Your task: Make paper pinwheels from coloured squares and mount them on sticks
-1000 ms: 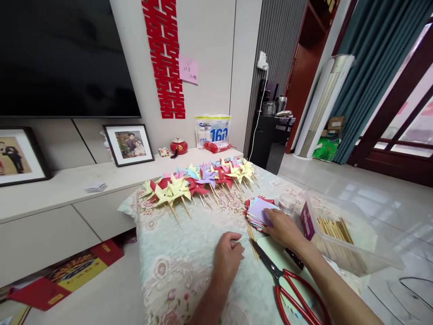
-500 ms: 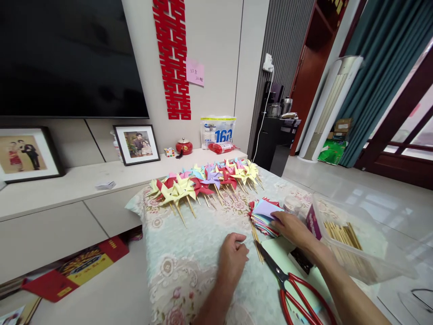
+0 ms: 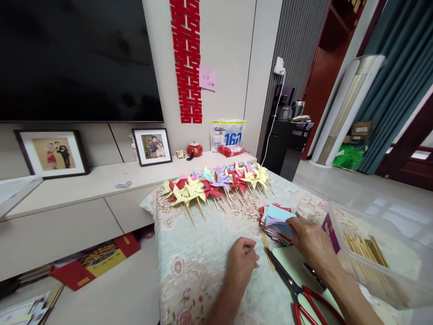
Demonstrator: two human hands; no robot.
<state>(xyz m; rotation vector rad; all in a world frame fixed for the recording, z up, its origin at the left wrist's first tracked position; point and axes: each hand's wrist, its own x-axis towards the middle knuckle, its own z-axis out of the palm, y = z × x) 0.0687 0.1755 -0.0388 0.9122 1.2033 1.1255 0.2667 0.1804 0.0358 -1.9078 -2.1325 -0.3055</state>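
Observation:
My right hand (image 3: 311,239) pinches the edge of a light blue paper sheet (image 3: 279,212), which tilts up from a stack of coloured paper squares (image 3: 280,234). Lilac and red sheets show below it. My left hand (image 3: 241,259) rests on the tablecloth with its fingers loosely curled, thumb and forefinger apart, and nothing in it. Between the hands lie a few thin wooden sticks (image 3: 268,255) and a pair of red-handled scissors (image 3: 291,282). The scissors lie partly on a pale green sheet (image 3: 282,256), beside a small dark object (image 3: 314,276) under my right forearm.
Finished paper pinwheels (image 3: 216,180) on sticks lie in rows at the table's far side. At right stands a clear plastic box (image 3: 399,271) with wooden sticks (image 3: 365,248). A round clear container (image 3: 306,211) sits behind my right hand. Beyond is a white cabinet (image 3: 135,203).
The view has turned slightly left. My right hand has lifted a light blue sheet at the top of the stack, where a lilac one lay. My left hand stays resting on the cloth.

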